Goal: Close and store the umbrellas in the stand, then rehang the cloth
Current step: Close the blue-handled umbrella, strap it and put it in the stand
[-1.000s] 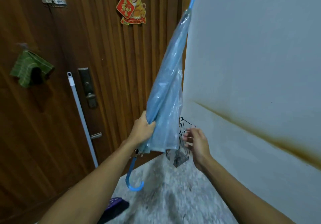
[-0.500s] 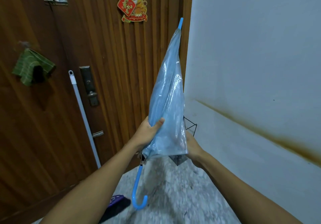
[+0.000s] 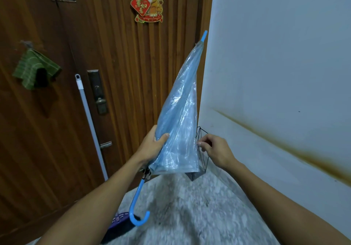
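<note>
Head view shows the first step in hand: the blue umbrella [image 3: 178, 115] is folded but its clear canopy hangs loose, tip up toward the door frame, hooked handle down over the floor [image 3: 190, 216]. Left hand [image 3: 152, 147] grips the canopy near its lower end, fingers and thumb curled round the folds. Right hand [image 3: 216, 151] sits at the canopy's right edge with fingers loosely curled; whether it pinches the plastic I cannot tell. Wire stand [image 3: 200, 161] waits just behind the umbrella, in the floor's corner by the wall. Next move likely calls for gathering the folds, then turning the tip down into the stand. Green cloth [image 3: 34, 69] hangs on the door.
</note>
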